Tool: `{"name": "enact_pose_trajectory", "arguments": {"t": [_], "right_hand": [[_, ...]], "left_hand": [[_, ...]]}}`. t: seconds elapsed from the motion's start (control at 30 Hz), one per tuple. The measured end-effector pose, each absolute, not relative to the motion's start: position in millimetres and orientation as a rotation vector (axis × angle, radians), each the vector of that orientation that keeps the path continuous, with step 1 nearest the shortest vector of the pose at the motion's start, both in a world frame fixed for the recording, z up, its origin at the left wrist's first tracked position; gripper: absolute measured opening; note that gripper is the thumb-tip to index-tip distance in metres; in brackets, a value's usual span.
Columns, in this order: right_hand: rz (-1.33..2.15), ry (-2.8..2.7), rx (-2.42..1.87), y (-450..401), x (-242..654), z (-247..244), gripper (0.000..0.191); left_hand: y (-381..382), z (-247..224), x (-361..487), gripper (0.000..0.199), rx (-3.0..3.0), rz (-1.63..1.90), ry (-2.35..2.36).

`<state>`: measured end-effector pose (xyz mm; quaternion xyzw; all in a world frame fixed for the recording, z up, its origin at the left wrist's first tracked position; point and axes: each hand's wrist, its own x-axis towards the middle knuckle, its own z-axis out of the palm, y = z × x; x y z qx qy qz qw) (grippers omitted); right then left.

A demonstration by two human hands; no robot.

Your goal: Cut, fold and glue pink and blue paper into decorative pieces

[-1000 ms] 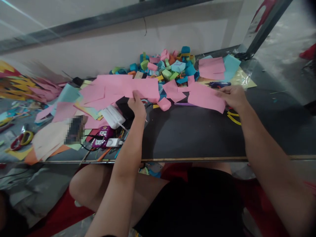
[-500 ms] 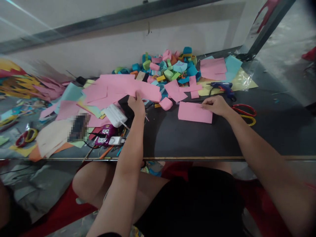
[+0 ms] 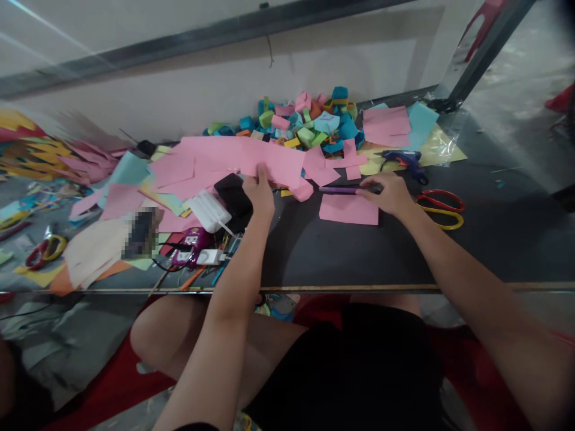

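Observation:
My left hand (image 3: 260, 191) is closed on a pink sheet of paper (image 3: 282, 163), thumb on top, holding it up near the other pink sheets. My right hand (image 3: 386, 191) pinches the right end of a thin purple pen (image 3: 338, 190), which lies level along the far edge of a pink paper rectangle (image 3: 349, 209) on the dark table. Part of the pen is hidden under the fingers. Cut pink pieces (image 3: 321, 167) lie between the two hands, and red-and-yellow-handled scissors (image 3: 440, 209) rest beside my right wrist.
A heap of coloured paper loops (image 3: 309, 123) is against the wall. A blue glue gun (image 3: 404, 158) lies behind my right hand. Near my left forearm are a white power bank (image 3: 209, 209), a black object (image 3: 233, 194), a purple socket (image 3: 193, 245) and a blurred phone (image 3: 141, 233).
My left hand has moved slightly right with the pink sheet. My right hand has let go of the pink rectangle and now grips the purple pen, which shows more fully.

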<state>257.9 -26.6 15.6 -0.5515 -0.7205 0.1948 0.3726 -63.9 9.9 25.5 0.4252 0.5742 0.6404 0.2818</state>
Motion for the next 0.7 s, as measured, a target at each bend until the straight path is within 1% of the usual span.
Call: {"name": "enact_pose_trajectory", "arguments": {"t": [0.07,0.13,0.2,0.27,0.4,0.47,0.57,0.7], "right_hand": [[0.517,-1.799,-1.336,-33.0,246.9,18.8,0.041],[0.733,-1.757,-1.237,-40.2,233.2,21.8,0.055],[1.004,-1.652,-1.115,-45.9,219.6,23.0,0.066],[1.132,-1.583,-1.081,-48.3,209.6,21.4,0.066],[1.114,-1.517,-1.132,-43.2,205.0,10.5,0.059],[1.064,-1.453,-1.154,-39.0,206.4,4.0,0.061],[1.049,-1.364,-1.238,-35.5,206.6,-2.6,0.069],[1.098,-1.363,-1.274,-34.6,205.5,-3.8,0.06]], "left_hand": [[-5.4,26.4,-44.2,0.046,1.228,1.713,1.553],[-21.0,25.4,-23.9,0.051,1.343,1.667,1.585],[-32.9,22.5,-7.9,0.05,1.445,1.644,1.59],[-38.8,18.5,0.9,0.049,1.5,1.624,1.571],[-36.4,11.2,3.3,0.047,1.404,1.569,1.446],[-33.1,9.3,3.8,0.049,1.294,1.568,1.38],[-31.1,6.4,8.2,0.052,1.166,1.594,1.325],[-34.3,-1.1,14.2,0.054,1.169,1.549,1.332]]}}
